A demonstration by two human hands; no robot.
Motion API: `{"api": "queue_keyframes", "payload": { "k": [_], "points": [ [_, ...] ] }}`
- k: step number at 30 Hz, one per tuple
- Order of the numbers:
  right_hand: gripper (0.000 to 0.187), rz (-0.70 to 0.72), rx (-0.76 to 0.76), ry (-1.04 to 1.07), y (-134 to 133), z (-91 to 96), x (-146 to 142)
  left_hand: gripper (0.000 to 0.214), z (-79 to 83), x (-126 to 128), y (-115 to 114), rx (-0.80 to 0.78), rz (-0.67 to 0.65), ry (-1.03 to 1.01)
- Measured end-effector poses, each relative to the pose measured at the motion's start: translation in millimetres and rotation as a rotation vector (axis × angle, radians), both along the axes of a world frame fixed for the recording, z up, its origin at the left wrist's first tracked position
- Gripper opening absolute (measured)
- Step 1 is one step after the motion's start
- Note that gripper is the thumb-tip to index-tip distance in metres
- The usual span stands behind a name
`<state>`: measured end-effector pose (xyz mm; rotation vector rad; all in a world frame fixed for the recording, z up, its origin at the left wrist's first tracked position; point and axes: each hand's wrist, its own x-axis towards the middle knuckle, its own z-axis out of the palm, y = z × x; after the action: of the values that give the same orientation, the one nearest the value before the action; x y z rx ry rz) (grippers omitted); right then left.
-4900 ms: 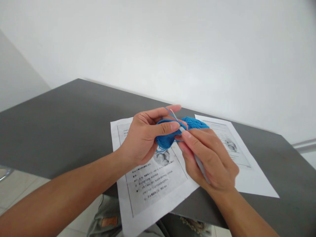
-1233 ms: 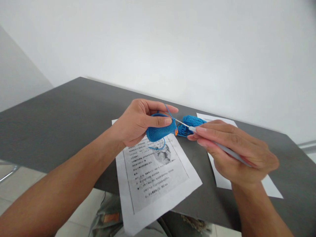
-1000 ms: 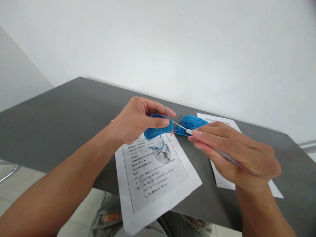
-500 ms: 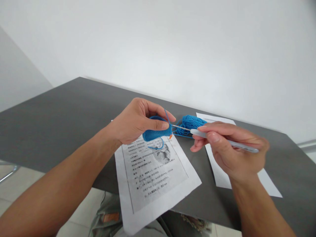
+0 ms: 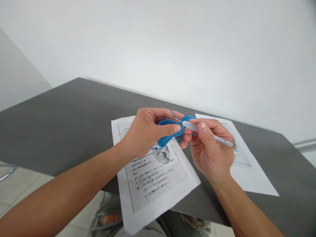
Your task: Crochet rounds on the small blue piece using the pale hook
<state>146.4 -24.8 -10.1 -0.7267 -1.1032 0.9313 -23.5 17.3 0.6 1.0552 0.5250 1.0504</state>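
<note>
My left hand (image 5: 148, 133) pinches the blue piece (image 5: 164, 141) near its upper edge, thumb on the near side, and holds it above the near sheet (image 5: 153, 200). My right hand (image 5: 213, 148) grips the hook (image 5: 190, 126) by its pale handle, thumb on top; its thin shaft runs across the piece's edge toward my left forefinger, where a strand (image 5: 173, 114) passes. I judge the piece light, soft and floppy, best pinched close to the working edge; the handle looks smooth, perhaps slightly slippery. My fingers cover much of the piece, and I cannot tell which stitch the shaft meets. Behind them, the yarn (image 5: 189, 117) is mostly hidden, and my right hand partly covers the far sheet (image 5: 256, 179).
</note>
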Motion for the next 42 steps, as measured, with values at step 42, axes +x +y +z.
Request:
{"api": "queue_keyframes", "payload": {
  "k": [42],
  "points": [
    [0.018, -0.055, 0.347, -0.565, -4, 9.9, 55, 0.047, 17.2, 0, -12, 0.136, 0.245, 0.315]
  ]
}}
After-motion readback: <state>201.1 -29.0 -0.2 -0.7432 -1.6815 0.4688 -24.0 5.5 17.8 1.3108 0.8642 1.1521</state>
